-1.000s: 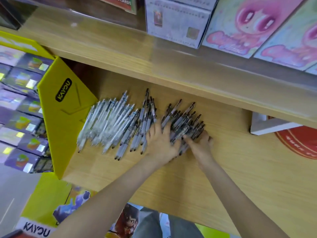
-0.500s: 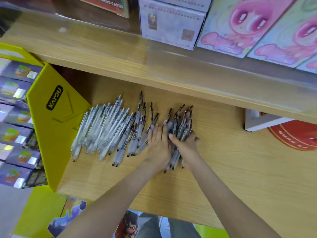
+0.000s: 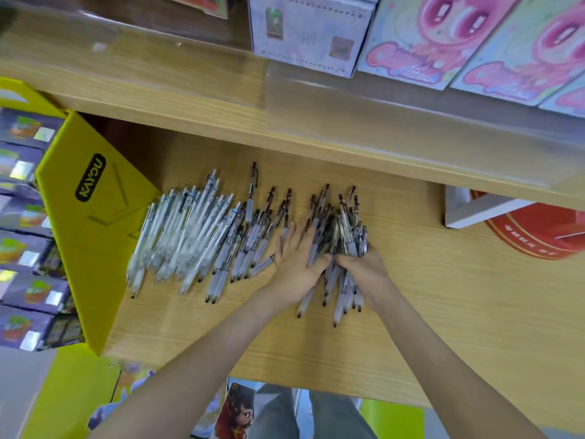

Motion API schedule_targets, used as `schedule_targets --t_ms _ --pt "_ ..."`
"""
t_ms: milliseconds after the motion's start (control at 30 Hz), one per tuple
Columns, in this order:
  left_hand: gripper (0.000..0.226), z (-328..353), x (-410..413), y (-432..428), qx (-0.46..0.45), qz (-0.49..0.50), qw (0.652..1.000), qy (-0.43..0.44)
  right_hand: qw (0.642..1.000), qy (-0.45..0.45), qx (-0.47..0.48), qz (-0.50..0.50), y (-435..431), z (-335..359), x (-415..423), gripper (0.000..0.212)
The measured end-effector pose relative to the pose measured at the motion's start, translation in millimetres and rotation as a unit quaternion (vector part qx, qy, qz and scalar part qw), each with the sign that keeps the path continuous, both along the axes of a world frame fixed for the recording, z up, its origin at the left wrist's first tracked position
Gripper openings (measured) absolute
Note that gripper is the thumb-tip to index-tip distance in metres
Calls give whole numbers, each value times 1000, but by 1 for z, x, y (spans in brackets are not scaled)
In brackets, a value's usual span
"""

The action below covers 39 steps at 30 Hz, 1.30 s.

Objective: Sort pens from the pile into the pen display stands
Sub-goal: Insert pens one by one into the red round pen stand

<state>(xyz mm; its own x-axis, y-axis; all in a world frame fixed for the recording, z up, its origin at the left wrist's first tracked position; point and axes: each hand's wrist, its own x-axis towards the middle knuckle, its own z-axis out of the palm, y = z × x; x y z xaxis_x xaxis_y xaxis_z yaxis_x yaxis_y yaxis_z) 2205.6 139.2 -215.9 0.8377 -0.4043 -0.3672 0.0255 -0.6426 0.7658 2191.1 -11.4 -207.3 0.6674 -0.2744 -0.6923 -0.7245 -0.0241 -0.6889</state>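
The right hand (image 3: 364, 270) clenches round a bundle of dark-clipped pens (image 3: 338, 226), which a second ago lay fanned out on the wooden shelf (image 3: 443, 296); the left hand (image 3: 297, 258), fingers straight, presses flat against the bundle's left side; so one sort looks gathered and ready to lift; left of that hand the white pens (image 3: 190, 229) lie loose against the yellow KAYOU carton (image 3: 95, 236); no display stand shows.
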Motion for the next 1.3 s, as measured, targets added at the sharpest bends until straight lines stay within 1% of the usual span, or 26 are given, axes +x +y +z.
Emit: schedule_targets --t_ms 33,100,133,200,233,267,333,400,467,533,600,633,700,733,767,867,900,967,1033,1100,1167,1233,1300 --pt "70 5 0 -1 -17 14 1000 1 1000 -11 -8 15 -1 6 -2 53" --pt "74 16 0 -7 -68 52 996 31 997 -42 -13 57 -1 20 -7 45" --pt "78 24 0 -11 -106 73 989 66 995 -56 -15 77 -1 26 -9 41" --pt "87 35 0 -18 -197 103 964 147 990 -90 -8 106 0 39 -13 34" --pt "90 37 0 -21 -232 105 951 175 986 -113 -3 119 1 44 -15 36" --pt "90 38 -1 -23 -246 95 947 186 982 -139 -5 128 3 48 -18 42" --pt "91 40 -5 -26 -245 56 951 182 967 -205 -26 148 6 50 -24 48" --pt "97 42 -9 -26 -250 6 952 177 958 -247 -38 140 7 49 -32 56" --pt "109 41 -11 -26 -238 -55 954 173 957 -263 -26 117 5 44 -39 61" --pt "114 37 -12 -25 -207 -99 962 147 958 -263 -40 110 4 36 -44 60" --pt "111 31 -13 -24 -180 -110 969 125 957 -263 -48 115 5 29 -50 60" --pt "103 28 -15 -23 -180 -110 970 121 957 -263 -57 111 6 27 -52 59" --pt "78 25 -19 -25 -197 -97 967 125 953 -279 -67 97 6 23 -55 53" --pt "69 25 -21 -27 -210 -79 965 138 952 -283 -61 93 5 22 -56 49" --pt "67 24 -23 -29 -220 -54 962 153 954 -281 -54 91 4 22 -55 45" --pt "81 24 -24 -36 -250 -15 950 188 968 -241 -33 62 -3 23 -47 31" --pt "87 25 -25 -38 -265 -14 943 202 975 -220 -24 35 -6 23 -43 26" --pt "107 28 -26 -43 -272 -18 934 230 984 -177 0 -34 -11 30 -37 19" --pt "126 30 -29 -49 -244 -38 939 240 982 -148 52 -106 -18 37 -36 14" --pt "135 31 -34 -55 -225 -42 942 245 974 -112 118 -160 -29 42 -40 12" --pt "134 35 -40 -62 -217 -41 941 257 965 -92 179 -168 -39 44 -47 13" --pt "122 44 -45 -74 -200 -41 941 270 960 -72 213 -166 -48 44 -54 22" --pt "111 49 -52 -91 -169 -37 947 271 961 -62 218 -160 -58 45 -60 15"
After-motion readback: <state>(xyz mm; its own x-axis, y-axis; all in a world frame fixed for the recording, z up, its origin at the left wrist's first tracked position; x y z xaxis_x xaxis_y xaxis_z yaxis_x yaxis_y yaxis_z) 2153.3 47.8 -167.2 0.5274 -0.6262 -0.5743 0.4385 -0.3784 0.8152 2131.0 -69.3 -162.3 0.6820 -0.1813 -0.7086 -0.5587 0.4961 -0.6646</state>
